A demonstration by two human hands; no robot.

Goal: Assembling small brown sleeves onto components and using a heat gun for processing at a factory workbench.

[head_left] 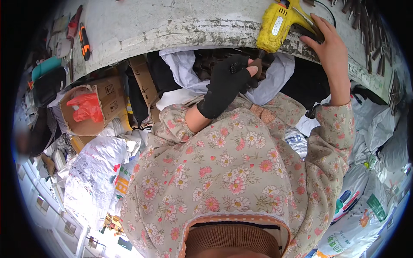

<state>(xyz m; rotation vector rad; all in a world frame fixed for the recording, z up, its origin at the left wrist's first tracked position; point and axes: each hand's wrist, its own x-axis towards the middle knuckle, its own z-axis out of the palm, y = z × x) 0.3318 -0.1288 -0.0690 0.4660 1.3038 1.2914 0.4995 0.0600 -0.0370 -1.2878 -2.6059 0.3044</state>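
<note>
Gripping: my left hand (227, 84), in a black fingerless glove, is clenched round a small brown piece (257, 65) below the bench edge (180, 36).
Right hand: my right hand (329, 51) is bare, fingers curled over the yellow glue gun (275, 26) on the bench.
Doing it well: I judge the piece wants holding steady just under the nozzle.
Nearby: dark rods (370, 30), cardboard box (101, 103).

One head cam, fisheye, looks steep down over floral smock (232, 172) to near workbench edge (172, 30).
</note>
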